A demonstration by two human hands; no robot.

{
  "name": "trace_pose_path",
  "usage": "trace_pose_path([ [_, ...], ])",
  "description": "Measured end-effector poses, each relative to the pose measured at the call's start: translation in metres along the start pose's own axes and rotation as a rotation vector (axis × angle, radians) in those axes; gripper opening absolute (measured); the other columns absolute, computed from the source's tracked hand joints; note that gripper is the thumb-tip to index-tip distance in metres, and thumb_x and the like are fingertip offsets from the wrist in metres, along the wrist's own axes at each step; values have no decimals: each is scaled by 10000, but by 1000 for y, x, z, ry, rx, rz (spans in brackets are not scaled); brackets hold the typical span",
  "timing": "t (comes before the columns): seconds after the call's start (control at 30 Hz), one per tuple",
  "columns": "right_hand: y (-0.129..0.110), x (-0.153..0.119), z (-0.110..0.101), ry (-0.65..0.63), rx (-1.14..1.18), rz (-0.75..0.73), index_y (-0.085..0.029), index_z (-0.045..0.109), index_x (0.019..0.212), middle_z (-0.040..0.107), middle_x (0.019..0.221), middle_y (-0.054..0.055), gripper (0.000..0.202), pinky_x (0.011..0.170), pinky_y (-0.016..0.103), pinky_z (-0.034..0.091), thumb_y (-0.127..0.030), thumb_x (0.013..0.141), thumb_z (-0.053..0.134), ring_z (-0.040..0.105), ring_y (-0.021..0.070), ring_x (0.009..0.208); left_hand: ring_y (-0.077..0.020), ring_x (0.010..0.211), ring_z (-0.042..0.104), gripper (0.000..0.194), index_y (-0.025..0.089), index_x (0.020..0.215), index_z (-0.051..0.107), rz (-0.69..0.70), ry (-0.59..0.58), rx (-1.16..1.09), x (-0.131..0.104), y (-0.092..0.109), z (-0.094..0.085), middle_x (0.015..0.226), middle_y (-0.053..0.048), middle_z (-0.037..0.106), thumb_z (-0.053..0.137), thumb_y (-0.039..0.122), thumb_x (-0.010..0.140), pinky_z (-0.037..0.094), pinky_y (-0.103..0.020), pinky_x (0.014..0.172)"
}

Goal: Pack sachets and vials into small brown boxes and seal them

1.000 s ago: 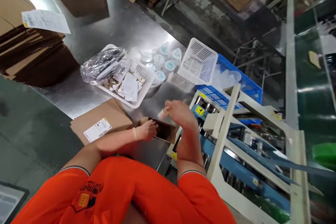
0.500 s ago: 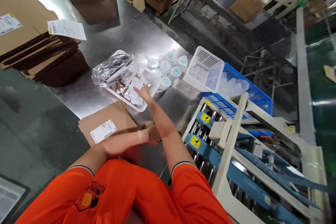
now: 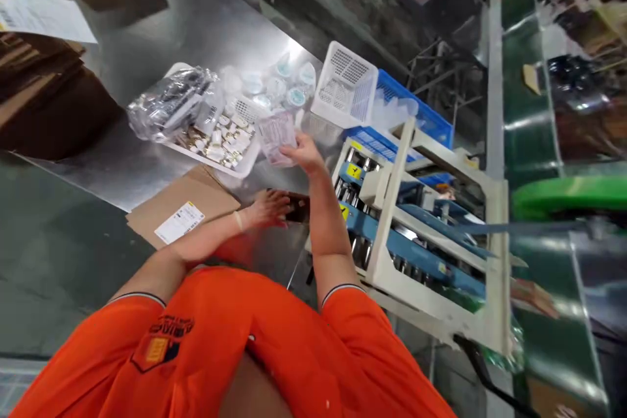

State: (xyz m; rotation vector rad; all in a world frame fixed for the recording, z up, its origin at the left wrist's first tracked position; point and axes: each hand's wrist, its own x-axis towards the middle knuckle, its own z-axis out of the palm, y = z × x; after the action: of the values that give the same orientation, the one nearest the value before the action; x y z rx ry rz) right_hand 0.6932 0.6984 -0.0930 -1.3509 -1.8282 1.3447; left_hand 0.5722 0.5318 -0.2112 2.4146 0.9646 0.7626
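Observation:
My right hand [image 3: 306,154] pinches a whitish printed packet [image 3: 276,136], held up at the right edge of a white tray [image 3: 242,170]. Small white and gold pieces [image 3: 229,144] lie in that tray, and a clear plastic bundle [image 3: 169,104] covers its left part. Nearer my body, my left hand [image 3: 272,208] has its fingers spread, beside a dark brown object [image 3: 298,208] partly hidden behind my right forearm. Whether the two touch is unclear.
Flat cardboard with a label [image 3: 179,222] lies left of my hands. Clear round-lidded containers [image 3: 275,88], a white basket [image 3: 345,85] and a blue crate [image 3: 435,119] stand beyond. A roller machine [image 3: 382,235] is on the right; stacked cardboard [image 3: 53,98] is at left.
My right hand has lifted the packet out of the tray and moved toward me. My left hand now shows spread fingers. The whole view has shifted to the right.

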Motion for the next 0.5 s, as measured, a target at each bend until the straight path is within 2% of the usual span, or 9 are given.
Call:
trace_pose_path([
  [0.07,1,-44,-42,-56,-138,-48,-169,785,1113,829,1116,64,350,1020,386,588,-325,800,767,728,267,1051,-347,1217,627,131,207,1018,699,-312,240,-186,-9,-4,9,1207,-156,709,799,276,969,489,-530,1077],
  [0.1,2,-64,-55,-86,-252,-43,-171,783,1065,825,1089,60,286,1000,367,576,-293,809,745,715,262,1034,-333,1171,624,108,212,981,655,-499,378,-282,-16,-6,11,1162,-144,685,762,225,978,490,-531,1071],
  [0.13,4,-80,-61,-126,-379,-18,-168,776,1006,822,1057,58,214,973,345,560,-253,818,724,704,254,1013,-313,1118,618,128,223,951,611,-648,488,-371,-22,-8,13,1110,-121,658,731,188,981,496,-518,1059],
  [0.17,5,-92,-61,-177,-504,22,-161,767,950,818,1025,59,147,941,320,540,-206,826,701,697,243,993,-290,1068,612,159,236,933,574,-739,558,-446,-26,-10,13,1062,-93,631,707,163,982,506,-492,1043],
  [0.23,10,-105,-44,-309,-712,125,-142,764,897,820,997,62,138,882,275,496,-90,833,654,702,219,977,-242,977,594,208,252,907,526,-797,594,-556,-29,-13,10,977,-37,588,676,122,969,520,-416,989],
  [0.3,15,-106,-13,-428,-856,224,-136,798,948,838,1044,72,259,848,256,471,19,820,635,730,212,996,-205,909,566,240,252,876,505,-826,572,-618,-26,-14,5,909,0,558,659,77,934,507,-348,930],
  [0.37,19,-103,19,-482,-943,294,-150,831,1043,855,1137,100,359,840,264,479,77,825,656,759,237,1033,-179,869,537,256,241,848,503,-885,564,-694,-20,-14,-2,860,22,543,649,35,889,478,-306,892],
  [0.43,22,-105,43,-424,-995,311,-151,842,1115,852,1207,149,358,868,294,504,68,893,667,777,276,1070,-160,842,518,243,227,837,520,-932,572,-746,-15,-13,-9,835,31,548,645,20,865,458,-287,867],
  [0.5,25,-115,55,-316,-1027,275,-125,835,1193,830,1268,210,328,947,341,523,23,995,619,771,315,1150,-155,819,510,229,218,830,537,-960,593,-772,-13,-12,-14,815,33,557,656,24,846,452,-283,840],
])
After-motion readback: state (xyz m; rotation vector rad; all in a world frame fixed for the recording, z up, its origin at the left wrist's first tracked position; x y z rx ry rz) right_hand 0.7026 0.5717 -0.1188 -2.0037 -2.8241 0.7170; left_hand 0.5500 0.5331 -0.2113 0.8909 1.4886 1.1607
